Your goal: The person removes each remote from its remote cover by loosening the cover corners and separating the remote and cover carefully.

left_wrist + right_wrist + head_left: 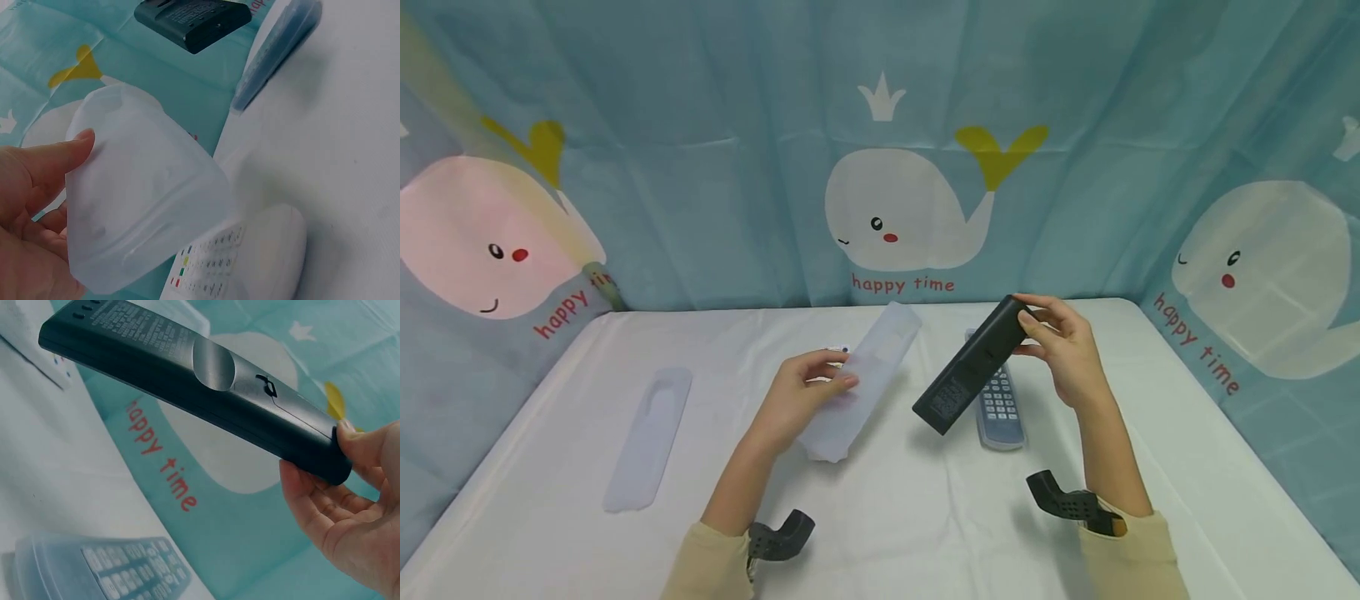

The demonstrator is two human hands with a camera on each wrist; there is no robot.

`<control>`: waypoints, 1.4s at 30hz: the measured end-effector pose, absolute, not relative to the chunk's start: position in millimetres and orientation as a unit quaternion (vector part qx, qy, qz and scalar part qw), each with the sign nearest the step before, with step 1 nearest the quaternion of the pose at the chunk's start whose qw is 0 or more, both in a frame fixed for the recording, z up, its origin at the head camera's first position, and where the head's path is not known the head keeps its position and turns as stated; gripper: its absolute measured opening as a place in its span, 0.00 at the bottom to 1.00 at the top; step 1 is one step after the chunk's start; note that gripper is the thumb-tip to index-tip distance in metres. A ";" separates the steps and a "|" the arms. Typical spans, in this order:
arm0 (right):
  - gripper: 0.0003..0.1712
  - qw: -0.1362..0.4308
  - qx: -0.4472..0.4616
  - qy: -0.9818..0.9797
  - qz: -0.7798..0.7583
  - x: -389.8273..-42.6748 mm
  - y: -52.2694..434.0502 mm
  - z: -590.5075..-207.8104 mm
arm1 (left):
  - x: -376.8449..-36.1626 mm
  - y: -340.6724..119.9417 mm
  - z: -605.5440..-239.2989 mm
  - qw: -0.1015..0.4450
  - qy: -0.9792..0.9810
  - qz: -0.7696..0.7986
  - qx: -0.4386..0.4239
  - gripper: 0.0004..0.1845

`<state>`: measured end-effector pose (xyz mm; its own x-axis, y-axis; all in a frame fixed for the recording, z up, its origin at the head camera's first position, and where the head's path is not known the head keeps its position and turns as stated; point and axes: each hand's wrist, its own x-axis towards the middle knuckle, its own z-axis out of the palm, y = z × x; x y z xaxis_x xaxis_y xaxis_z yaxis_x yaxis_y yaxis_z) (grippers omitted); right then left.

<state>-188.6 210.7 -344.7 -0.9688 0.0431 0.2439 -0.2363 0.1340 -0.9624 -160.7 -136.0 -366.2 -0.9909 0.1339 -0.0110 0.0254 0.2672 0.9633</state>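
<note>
black remote [973, 367]: hard, smooth, light; pinched at top end by right hand [1063, 354], tilted above desk [925, 517] | soft clear sleeve [861, 383]: bendy; held mid-body, left hand [801, 400] fingers curled round

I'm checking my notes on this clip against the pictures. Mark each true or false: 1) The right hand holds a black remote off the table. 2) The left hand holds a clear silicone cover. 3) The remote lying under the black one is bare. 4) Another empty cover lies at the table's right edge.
1) True: the right hand grips the black remote at its far end, tilted above the table.
2) True: the left hand holds the clear cover.
3) False: the remote on the table wears a bluish cover.
4) False: the empty cover lies on the left.
</note>
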 end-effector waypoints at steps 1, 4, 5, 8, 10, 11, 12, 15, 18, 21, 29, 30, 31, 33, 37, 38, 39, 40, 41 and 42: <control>0.17 0.103 0.065 -0.748 0.652 -189.2 209.2 -344.9 | -159.6 -138.0 -366.4 0.044 0.794 0.605 0.047 0.21; 0.20 0.095 0.067 -0.756 0.644 -190.4 204.6 -345.0 | -155.9 -143.8 -367.5 0.045 0.795 0.604 0.034 0.21; 0.22 0.092 0.068 -0.758 0.643 -190.9 203.6 -345.1 | -155.0 -145.8 -368.0 0.046 0.795 0.604 0.032 0.21; 0.23 0.085 0.071 -0.761 0.639 -192.4 201.3 -345.5 | -153.3 -151.2 -370.3 0.050 0.791 0.609 0.028 0.21; 0.23 0.082 0.071 -0.762 0.638 -193.6 200.3 -346.2 | -152.4 -154.4 -371.8 0.054 0.788 0.613 0.024 0.21; 0.23 0.081 0.072 -0.761 0.640 -194.2 199.8 -346.5 | -151.8 -155.8 -372.3 0.054 0.786 0.615 0.019 0.22; 0.23 0.080 0.074 -0.761 0.640 -194.9 199.1 -346.9 | -151.1 -157.3 -372.8 0.053 0.785 0.617 0.014 0.22; 0.23 0.076 0.076 -0.759 0.642 -197.3 196.9 -349.1 | -148.0 -161.3 -372.8 0.051 0.786 0.616 -0.005 0.22; 0.22 0.070 0.075 -0.758 0.645 -199.6 193.9 -351.2 | -145.3 -164.7 -371.9 0.047 0.790 0.611 -0.024 0.22; 0.21 0.064 0.075 -0.756 0.647 -202.3 190.8 -353.1 | -143.2 -167.9 -370.4 0.045 0.795 0.603 -0.043 0.23; 0.21 0.051 0.083 -0.757 0.646 -208.1 181.9 -355.7 | -142.2 -183.2 -370.2 0.046 0.806 0.586 -0.069 0.25; 0.21 0.050 0.083 -0.757 0.646 -208.6 180.9 -355.8 | -142.3 -186.0 -370.7 0.046 0.807 0.585 -0.070 0.26; 0.21 0.050 0.082 -0.758 0.645 -208.8 179.9 -355.8 | -142.3 -188.7 -371.1 0.046 0.807 0.584 -0.072 0.26; 0.21 0.051 0.079 -0.760 0.644 -209.1 178.1 -355.9 | -142.6 -194.7 -373.1 0.046 0.807 0.583 -0.076 0.27; 0.20 0.054 0.070 -0.766 0.637 -208.9 175.8 -356.2 | -141.3 -206.0 -375.7 0.045 0.805 0.586 -0.084 0.28; 0.20 0.055 0.067 -0.767 0.635 -208.7 175.3 -356.3 | -140.7 -208.9 -376.2 0.044 0.804 0.586 -0.086 0.28; 0.20 0.056 0.066 -0.770 0.632 -208.7 175.2 -356.4 | -139.8 -211.7 -376.7 0.043 0.804 0.587 -0.087 0.28; 0.20 0.057 0.064 -0.772 0.630 -208.6 175.0 -356.3 | -138.8 -214.3 -376.8 0.043 0.804 0.586 -0.089 0.29; 0.20 0.058 0.063 -0.774 0.627 -208.5 175.0 -356.3 | -137.9 -216.9 -377.2 0.042 0.805 0.585 -0.092 0.29; 0.21 0.059 0.061 -0.775 0.627 -208.5 174.9 -356.4 | -137.3 -219.6 -377.7 0.043 0.806 0.583 -0.095 0.29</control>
<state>-208.5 174.9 -356.4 -0.9857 -0.0206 0.1672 -0.1679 0.2073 -0.9638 -137.3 -219.6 -377.7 -0.9783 -0.1036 -0.1794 -0.2028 0.3019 0.9315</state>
